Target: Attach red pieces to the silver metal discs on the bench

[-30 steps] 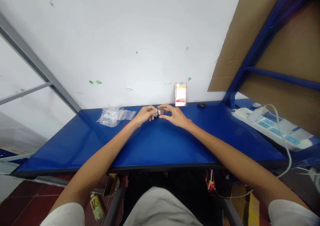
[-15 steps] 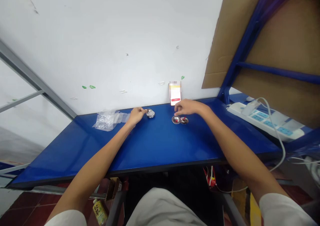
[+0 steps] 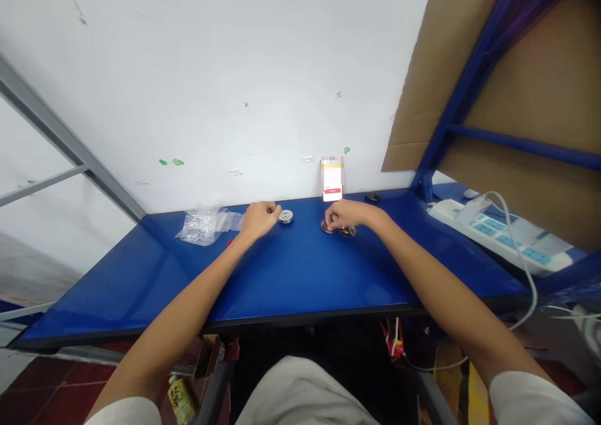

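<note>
My left hand (image 3: 261,220) is closed, fingers curled and thumb at the edge of a round silver metal piece (image 3: 286,216) with a hole in its top. Whether something small sits inside those fingers is hidden. My right hand (image 3: 342,214) reaches down with its fingertips pinched together in a shallow round metal dish (image 3: 325,228). What the pinch holds does not show. Right beside it lies a second small metal dish (image 3: 348,231) with something red in it, partly under the hand.
A phone (image 3: 332,181) leans on the wall behind my right hand. Clear plastic bags (image 3: 204,225) lie left, a red bit (image 3: 230,242) by my left forearm. At the right are a black round piece (image 3: 372,197) and a white power strip (image 3: 502,234) with a cable.
My right hand has come down from above the dishes into the left one. The tilted silver disc at my left fingertips no longer shows tilted; the silver piece now looks flat.
</note>
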`<state>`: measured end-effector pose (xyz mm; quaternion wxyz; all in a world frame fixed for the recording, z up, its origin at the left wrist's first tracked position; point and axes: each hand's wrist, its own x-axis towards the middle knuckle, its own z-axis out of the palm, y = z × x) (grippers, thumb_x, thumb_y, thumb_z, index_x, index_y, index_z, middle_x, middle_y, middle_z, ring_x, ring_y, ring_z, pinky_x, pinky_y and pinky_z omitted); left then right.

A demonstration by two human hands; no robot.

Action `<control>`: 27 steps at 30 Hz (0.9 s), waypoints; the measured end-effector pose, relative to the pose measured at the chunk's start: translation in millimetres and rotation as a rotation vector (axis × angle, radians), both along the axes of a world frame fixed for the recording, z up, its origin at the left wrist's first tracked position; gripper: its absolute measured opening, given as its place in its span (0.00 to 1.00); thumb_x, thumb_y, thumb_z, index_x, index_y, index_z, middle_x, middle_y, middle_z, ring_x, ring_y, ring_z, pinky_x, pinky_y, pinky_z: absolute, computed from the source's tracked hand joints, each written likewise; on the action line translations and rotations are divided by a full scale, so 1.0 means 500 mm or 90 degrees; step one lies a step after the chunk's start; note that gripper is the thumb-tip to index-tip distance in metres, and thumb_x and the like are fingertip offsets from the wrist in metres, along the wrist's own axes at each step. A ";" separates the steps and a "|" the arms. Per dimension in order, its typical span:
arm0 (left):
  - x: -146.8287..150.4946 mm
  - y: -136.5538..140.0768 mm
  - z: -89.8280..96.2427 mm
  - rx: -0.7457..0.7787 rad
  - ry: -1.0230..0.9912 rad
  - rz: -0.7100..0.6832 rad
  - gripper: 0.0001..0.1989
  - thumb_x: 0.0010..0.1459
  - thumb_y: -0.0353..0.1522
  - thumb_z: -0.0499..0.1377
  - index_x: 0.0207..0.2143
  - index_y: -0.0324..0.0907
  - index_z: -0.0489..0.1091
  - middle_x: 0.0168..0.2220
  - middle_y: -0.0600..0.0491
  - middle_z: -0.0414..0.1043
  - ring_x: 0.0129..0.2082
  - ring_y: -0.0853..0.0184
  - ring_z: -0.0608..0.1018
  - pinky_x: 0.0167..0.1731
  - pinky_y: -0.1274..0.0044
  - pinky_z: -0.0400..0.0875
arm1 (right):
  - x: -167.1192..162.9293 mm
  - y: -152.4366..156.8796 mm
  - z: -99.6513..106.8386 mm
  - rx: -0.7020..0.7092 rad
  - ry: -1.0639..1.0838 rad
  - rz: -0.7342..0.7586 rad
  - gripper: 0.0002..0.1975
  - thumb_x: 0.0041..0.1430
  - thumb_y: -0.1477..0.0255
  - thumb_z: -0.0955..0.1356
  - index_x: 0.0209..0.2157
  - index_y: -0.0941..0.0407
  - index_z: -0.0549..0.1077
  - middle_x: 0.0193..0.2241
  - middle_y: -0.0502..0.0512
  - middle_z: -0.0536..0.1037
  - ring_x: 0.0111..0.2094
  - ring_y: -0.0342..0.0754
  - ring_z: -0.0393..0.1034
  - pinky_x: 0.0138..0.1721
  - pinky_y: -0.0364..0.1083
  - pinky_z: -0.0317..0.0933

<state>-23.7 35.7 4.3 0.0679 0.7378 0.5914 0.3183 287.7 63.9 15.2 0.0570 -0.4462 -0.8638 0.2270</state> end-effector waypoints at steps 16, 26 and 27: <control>0.060 -0.024 -0.027 -0.327 -0.384 -0.320 0.19 0.64 0.46 0.66 0.43 0.38 0.75 0.40 0.43 0.81 0.30 0.66 0.82 0.25 0.78 0.76 | -0.074 -0.044 -0.006 0.090 0.283 0.065 0.06 0.64 0.69 0.71 0.39 0.54 0.81 0.35 0.53 0.87 0.36 0.49 0.81 0.40 0.45 0.71; 0.046 -0.011 -0.034 -0.236 -0.259 -0.185 0.10 0.60 0.35 0.67 0.29 0.39 0.74 0.25 0.49 0.79 0.21 0.68 0.80 0.22 0.79 0.75 | -0.086 -0.044 -0.010 -0.036 0.414 0.100 0.14 0.65 0.59 0.72 0.41 0.55 0.81 0.32 0.53 0.83 0.34 0.48 0.78 0.41 0.47 0.71; 0.045 -0.010 -0.033 -0.245 -0.273 -0.193 0.11 0.61 0.35 0.67 0.29 0.39 0.74 0.25 0.49 0.79 0.21 0.68 0.80 0.22 0.79 0.75 | -0.087 -0.043 -0.011 -0.022 0.425 0.109 0.14 0.65 0.58 0.72 0.40 0.55 0.81 0.36 0.55 0.83 0.38 0.50 0.78 0.44 0.48 0.72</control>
